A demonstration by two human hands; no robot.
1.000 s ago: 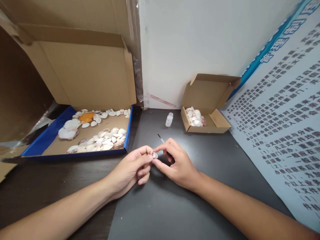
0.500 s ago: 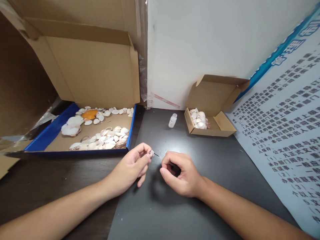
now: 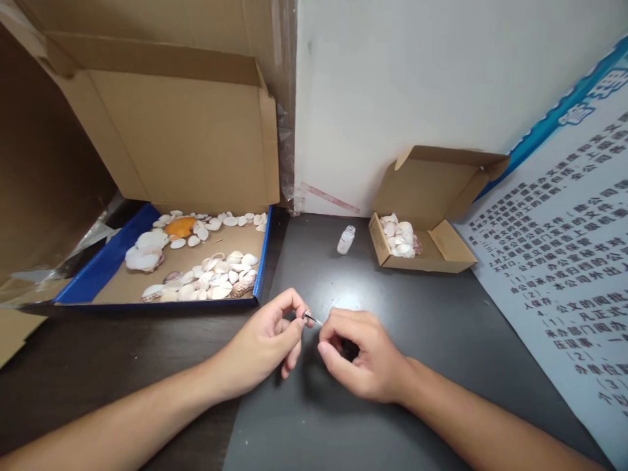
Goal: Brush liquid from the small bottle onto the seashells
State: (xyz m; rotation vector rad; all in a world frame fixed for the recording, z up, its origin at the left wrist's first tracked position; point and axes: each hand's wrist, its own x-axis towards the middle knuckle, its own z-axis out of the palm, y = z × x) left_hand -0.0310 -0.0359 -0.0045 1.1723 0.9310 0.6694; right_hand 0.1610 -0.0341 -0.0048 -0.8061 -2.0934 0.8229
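Note:
Between the thumb and fingers of my left hand (image 3: 269, 340) is a small dark-and-white seashell (image 3: 307, 316), mostly covered by the fingertips. My right hand (image 3: 363, 353) is closed in a pinch on a thin brush (image 3: 316, 320); its handle is hidden inside the fingers. The brush's dark tip meets the shell, or lies right at it. Behind the hands, a small uncapped glass bottle (image 3: 346, 241) with whitish contents stands on the dark grey mat (image 3: 304, 425).
At left, an open blue-edged cardboard box (image 3: 118, 281) holds many white shells (image 3: 210, 278) and an orange shell (image 3: 180, 227). A smaller open box (image 3: 441, 261) with shells (image 3: 400, 237) stands at back right. A printed poster (image 3: 564, 261) borders the right side.
The brush tip has come from beside the shell onto it or right up to it. The shell is turned and less visible between the left fingers. The whole view has shifted slightly.

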